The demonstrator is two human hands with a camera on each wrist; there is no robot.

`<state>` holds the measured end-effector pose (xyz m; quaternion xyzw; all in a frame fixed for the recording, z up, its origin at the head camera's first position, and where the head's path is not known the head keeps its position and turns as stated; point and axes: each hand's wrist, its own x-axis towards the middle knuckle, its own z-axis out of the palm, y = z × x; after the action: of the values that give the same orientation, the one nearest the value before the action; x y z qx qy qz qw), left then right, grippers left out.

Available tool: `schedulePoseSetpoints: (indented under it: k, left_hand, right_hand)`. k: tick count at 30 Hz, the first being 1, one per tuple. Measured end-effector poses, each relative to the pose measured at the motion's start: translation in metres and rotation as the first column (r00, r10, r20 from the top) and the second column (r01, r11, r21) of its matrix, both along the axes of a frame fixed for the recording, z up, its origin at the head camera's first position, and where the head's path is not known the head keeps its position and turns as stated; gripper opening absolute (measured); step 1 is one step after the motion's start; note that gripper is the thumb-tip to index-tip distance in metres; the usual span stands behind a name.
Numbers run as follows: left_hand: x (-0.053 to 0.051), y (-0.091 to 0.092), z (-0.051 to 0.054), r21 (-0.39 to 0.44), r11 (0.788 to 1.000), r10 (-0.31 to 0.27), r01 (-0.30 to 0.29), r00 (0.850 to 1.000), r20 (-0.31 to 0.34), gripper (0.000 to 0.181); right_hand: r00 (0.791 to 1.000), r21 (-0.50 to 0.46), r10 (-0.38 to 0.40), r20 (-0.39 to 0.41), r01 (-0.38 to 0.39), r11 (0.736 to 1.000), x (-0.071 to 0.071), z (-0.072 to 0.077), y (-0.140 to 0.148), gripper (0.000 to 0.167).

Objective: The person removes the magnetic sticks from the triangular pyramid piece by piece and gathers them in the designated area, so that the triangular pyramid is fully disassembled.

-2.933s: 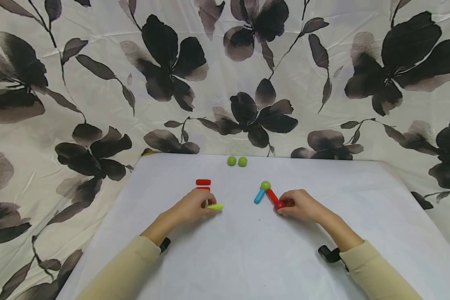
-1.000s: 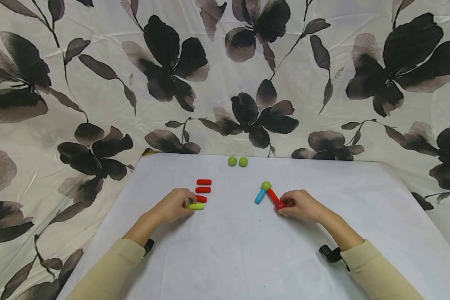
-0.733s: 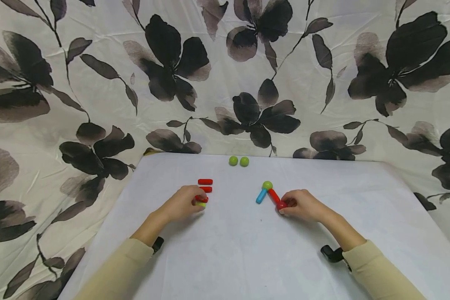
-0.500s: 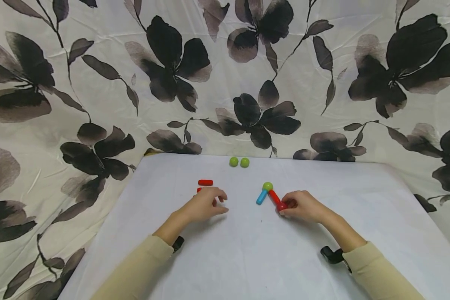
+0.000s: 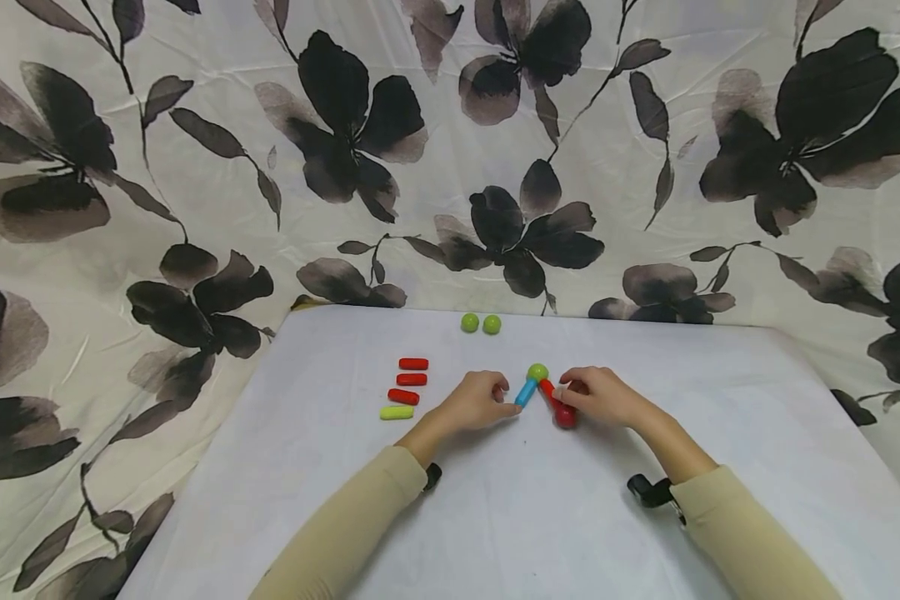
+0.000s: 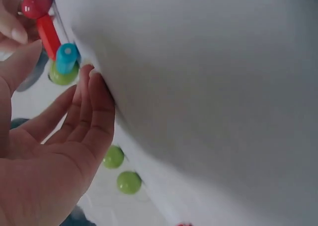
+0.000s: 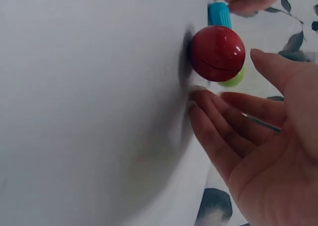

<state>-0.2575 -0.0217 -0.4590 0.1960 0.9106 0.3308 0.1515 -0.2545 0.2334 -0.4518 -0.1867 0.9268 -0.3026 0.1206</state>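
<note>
In the head view, a green ball [image 5: 537, 372] joins a blue stick [image 5: 526, 392] and a red stick [image 5: 547, 391] in a V lying on the table. A glossy red ball [image 5: 565, 417] sits at the red stick's near end. My left hand [image 5: 474, 402] is beside the blue stick; in the left wrist view its thumb and fingers stand apart around the stick's free end [image 6: 67, 58]. My right hand [image 5: 603, 396] is over the red stick, partly hiding it. The right wrist view shows its thumb and fingers spread, apart from the red ball [image 7: 217, 53].
Left of my hands, several sticks lie in a column: red ones [image 5: 412, 379] and a yellow-green one [image 5: 397, 412]. Two green balls [image 5: 481, 323] sit near the far edge of the white table [image 5: 450, 533]. A floral cloth [image 5: 420, 167] hangs behind.
My left hand has set the yellow-green stick down below the red ones and moved right to the blue stick. My right hand has let go of the red ball and shifted slightly up.
</note>
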Motion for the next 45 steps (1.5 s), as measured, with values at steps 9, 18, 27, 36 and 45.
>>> schedulePoseSetpoints:
  k: [9,18,27,36,45]
  left_hand:
    - [-0.013,0.019,-0.003,0.013,1.0,0.023,-0.022,0.999,-0.039,0.033]
    - [-0.013,0.031,-0.003,-0.099,0.992,0.072,-0.076,0.996,-0.045,0.026]
    - [-0.012,0.032,0.002,-0.081,0.994,0.066,-0.068,0.997,-0.03,0.021]
    - [-0.013,0.026,0.002,-0.054,0.997,0.054,-0.054,0.999,0.004,0.02]
    - [-0.015,0.018,0.0,-0.019,0.999,0.037,-0.036,0.998,0.054,0.018]
  right_hand:
    - [1.0,-0.067,-0.02,0.011,0.021,0.998,-0.03,-0.001,-0.011,0.037]
    - [0.999,-0.085,-0.002,0.046,0.006,0.996,-0.039,-0.009,-0.017,0.033]
    - [0.999,-0.084,0.011,0.043,-0.008,0.996,-0.04,-0.009,-0.019,0.03]
    - [0.999,-0.064,0.027,0.035,-0.025,0.998,-0.042,-0.011,-0.021,0.031]
    - [0.999,-0.066,0.006,0.036,-0.004,0.998,-0.042,-0.011,-0.018,0.032]
